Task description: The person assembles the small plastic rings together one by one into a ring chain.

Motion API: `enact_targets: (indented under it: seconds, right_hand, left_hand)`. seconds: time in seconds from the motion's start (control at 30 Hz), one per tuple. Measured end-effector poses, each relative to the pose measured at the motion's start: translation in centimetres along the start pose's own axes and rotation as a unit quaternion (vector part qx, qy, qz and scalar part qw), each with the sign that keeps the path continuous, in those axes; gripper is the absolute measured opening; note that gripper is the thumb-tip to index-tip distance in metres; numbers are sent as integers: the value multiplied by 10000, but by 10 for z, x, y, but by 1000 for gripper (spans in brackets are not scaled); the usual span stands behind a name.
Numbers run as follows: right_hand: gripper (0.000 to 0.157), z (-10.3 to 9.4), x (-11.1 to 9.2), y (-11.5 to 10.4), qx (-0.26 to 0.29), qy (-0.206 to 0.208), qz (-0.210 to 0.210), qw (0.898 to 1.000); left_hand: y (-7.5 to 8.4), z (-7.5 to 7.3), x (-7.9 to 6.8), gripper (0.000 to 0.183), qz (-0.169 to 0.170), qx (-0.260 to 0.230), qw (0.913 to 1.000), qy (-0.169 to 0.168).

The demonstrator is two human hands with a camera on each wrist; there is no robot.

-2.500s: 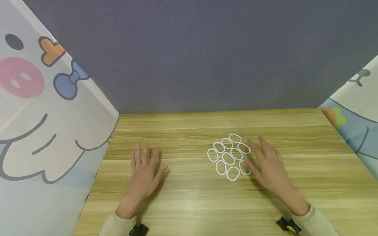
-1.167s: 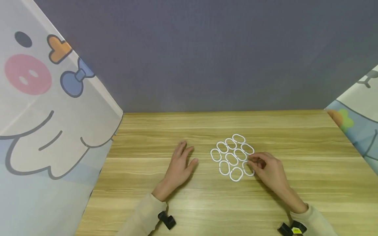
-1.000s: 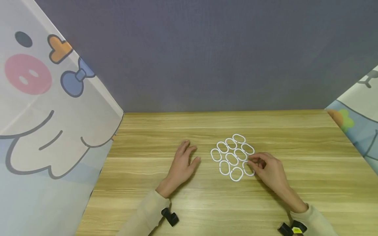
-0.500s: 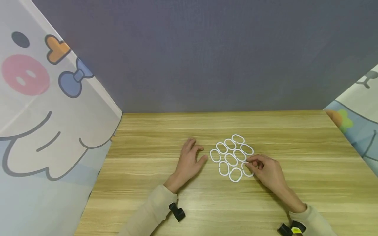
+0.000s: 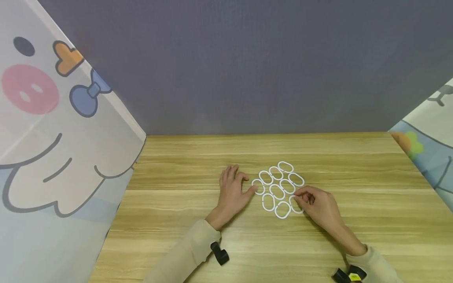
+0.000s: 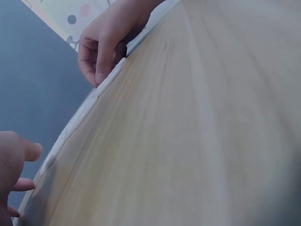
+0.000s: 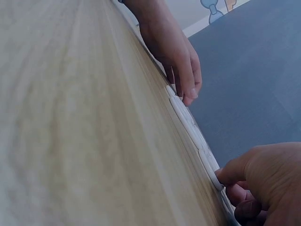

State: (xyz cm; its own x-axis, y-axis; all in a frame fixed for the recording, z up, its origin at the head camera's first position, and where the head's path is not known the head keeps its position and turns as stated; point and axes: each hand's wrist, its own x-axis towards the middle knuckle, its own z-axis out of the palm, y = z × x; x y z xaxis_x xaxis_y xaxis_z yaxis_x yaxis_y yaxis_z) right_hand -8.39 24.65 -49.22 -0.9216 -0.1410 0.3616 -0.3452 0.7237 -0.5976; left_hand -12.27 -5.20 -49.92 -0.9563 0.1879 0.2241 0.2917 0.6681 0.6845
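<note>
Several white oval shower-curtain rings (image 5: 282,218), each with a small gap, lie flat in a close cluster on the wooden table. My right hand (image 5: 323,206) pinches the cluster's right front ring (image 5: 298,212) at its far edge with thumb and index finger. In the right wrist view, that thumb rests against the ring's rim (image 7: 210,170). My left hand (image 5: 231,194) hovers at the cluster's left side, fingers loosely bent, its thumb tip over the edge of the leftmost ring (image 5: 264,188). Nothing is held in it.
The wood-grain table (image 5: 198,251) ends at a grey upright panel (image 5: 247,78) behind. Cartoon-printed panels stand at the left (image 5: 32,157) and right (image 5: 435,157). Black wrist cameras sit at both sleeves.
My left hand has moved right to the leftmost ring. My right hand has gone from spread fingers to a pinch at the right front ring, then stayed there. The rings lie much as before.
</note>
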Motion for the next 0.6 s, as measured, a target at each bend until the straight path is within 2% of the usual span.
enact_targets:
  seconds: [0.17, 0.33, 0.6]
  right_hand:
    - [21, 1, -1, 0, 1, -49, -88, 9999]
    - [22, 1, -2, 0, -13, -33, -107, 9999]
    - [22, 1, 0, -3, -9, -29, -98, 9999]
  left_hand:
    - [1, 6, 2, 37, -137, 67, 9999, 70]
    - [-1, 7, 1, 30, -106, 114, 9996, 233]
    - [-4, 5, 0, 26, -84, -103, 9997, 214]
